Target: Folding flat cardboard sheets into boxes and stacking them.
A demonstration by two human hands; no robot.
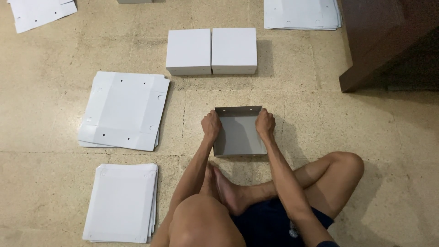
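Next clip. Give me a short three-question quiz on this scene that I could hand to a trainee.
1. True or false: both hands grip the half-folded box by its side walls.
2. How many finished white boxes stand side by side beyond it?
3. Where do the flat sheet stacks nearest the person lie? A) to the person's left B) on a table C) on the person's lap

Key:
1. True: the left hand holds the left wall and the right hand the right wall.
2. Two: finished boxes.
3. A: both flat sheet stacks lie on the floor.
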